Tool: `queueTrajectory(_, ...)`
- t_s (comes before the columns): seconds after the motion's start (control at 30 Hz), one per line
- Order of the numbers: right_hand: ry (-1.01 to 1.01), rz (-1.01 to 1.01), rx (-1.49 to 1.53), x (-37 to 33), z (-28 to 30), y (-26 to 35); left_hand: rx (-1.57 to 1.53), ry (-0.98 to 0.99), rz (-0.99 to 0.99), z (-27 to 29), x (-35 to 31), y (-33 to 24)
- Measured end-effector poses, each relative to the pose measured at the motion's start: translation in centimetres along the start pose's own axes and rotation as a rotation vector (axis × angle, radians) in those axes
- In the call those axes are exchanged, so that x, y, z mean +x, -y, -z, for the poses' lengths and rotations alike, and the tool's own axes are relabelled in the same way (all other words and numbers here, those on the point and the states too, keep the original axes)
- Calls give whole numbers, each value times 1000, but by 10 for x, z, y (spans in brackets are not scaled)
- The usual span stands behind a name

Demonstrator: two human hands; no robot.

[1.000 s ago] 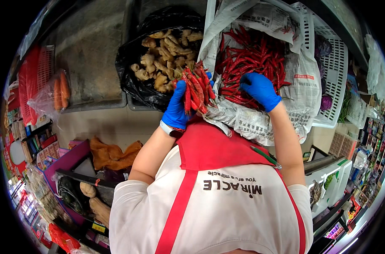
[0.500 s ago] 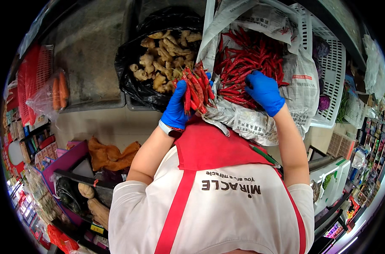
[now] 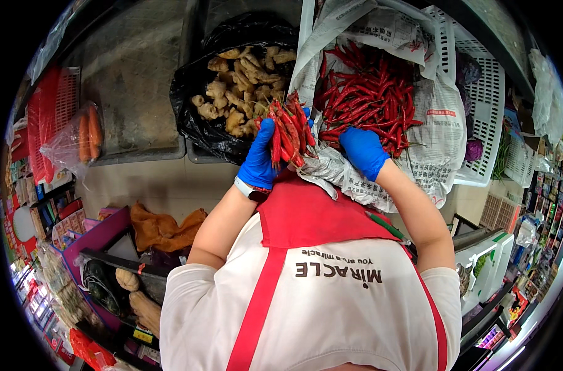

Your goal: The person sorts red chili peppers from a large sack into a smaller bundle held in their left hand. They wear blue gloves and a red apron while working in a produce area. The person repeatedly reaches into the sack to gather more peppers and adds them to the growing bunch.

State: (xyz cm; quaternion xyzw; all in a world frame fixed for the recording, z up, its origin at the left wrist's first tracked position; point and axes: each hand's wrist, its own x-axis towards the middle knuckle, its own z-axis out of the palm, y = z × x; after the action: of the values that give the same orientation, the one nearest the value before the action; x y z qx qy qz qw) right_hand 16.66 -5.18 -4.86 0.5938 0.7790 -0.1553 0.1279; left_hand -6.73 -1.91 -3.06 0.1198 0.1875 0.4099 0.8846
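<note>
Clasps one bunch of red chillies (image 3: 287, 136) in the blue-gloved left hand (image 3: 257, 159)
Rests the blue-gloved right hand (image 3: 364, 153) apart from it, at 3 o'clock, over the near edge of the chilli pile (image 3: 380, 93); cannot tell any grip there, with the fingertips hidden
Meets crumpled newspaper (image 3: 441, 117) around the pile and bunched between both hands
Faces a black bag (image 3: 184, 102) of ginger (image 3: 238, 86) at 11 o'clock from the left hand, partly masked by the bunch
Has carrots (image 3: 88, 136) farther out at 9 o'clock, and a white basket (image 3: 495, 102) at 2 o'clock from the right hand
Counts one bunch, one black bag, two carrots in view, and one pile too dense for counting
Finds the bunch at 1 o'clock in the left hand, and the pile at 12 o'clock from the right
</note>
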Motion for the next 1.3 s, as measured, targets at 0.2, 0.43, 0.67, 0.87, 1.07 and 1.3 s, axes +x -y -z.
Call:
queueTrajectory(0.2,-17,62,193,-2,8,-3,20,-12,-3,-4,-2,-1)
queueTrajectory(0.43,70,-21,120,6,-9,-2,39,-31,-34,-6,0,1)
queueTrajectory(0.67,52,4,213,14,-4,-1,31,-19,-32,0,1,3)
queueTrajectory(0.87,174,-75,266,21,-1,0,32,-8,-43,-4,2,4)
queueTrajectory(1.07,69,-105,724,11,16,-26,19,18,-33,-4,1,2)
queueTrajectory(1.3,56,-140,519,7,23,-25,0,22,-17,-4,2,1)
